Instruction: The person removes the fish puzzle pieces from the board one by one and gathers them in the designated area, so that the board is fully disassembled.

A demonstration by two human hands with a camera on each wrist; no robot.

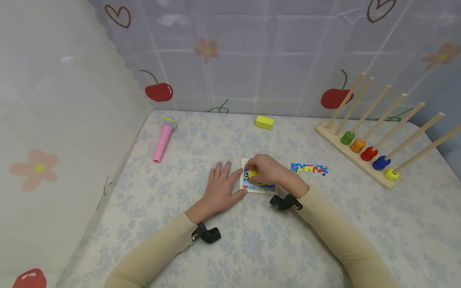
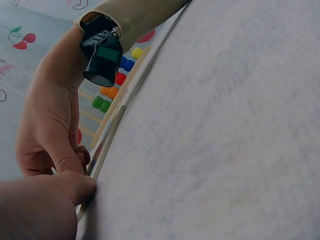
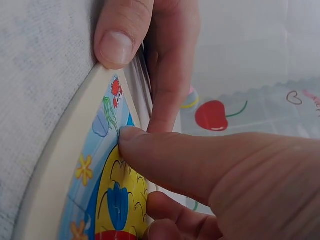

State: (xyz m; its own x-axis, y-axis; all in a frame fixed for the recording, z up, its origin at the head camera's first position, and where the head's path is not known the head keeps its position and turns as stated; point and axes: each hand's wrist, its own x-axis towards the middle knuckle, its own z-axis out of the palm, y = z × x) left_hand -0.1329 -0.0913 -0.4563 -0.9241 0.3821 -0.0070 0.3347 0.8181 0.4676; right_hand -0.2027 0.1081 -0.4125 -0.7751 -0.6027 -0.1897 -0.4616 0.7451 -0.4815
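Observation:
A small framed puzzle board point(image 1: 260, 191) lies on the table; in the right wrist view its picture point(image 3: 84, 170) shows a yellow fish, starfish and a crab. My left hand point(image 1: 220, 190) rests flat with fingers spread, thumb and index finger touching the board's left edge. Over the board, my right hand point(image 1: 268, 171) has its thumb and curled fingers on the picture; whether they pinch a piece cannot be told. In the left wrist view the right hand point(image 2: 55, 120) bends down to the frame point(image 2: 102, 155). Right of it lies a strip of puzzle pieces point(image 1: 309, 168).
A pink toy microphone point(image 1: 163, 140) lies at the back left. A yellow block point(image 1: 264, 122) sits near the back edge. At the right stands a wooden peg rack point(image 1: 354, 158) with coloured beads and tall sticks. A patterned curtain point(image 1: 252, 60) hangs behind the table.

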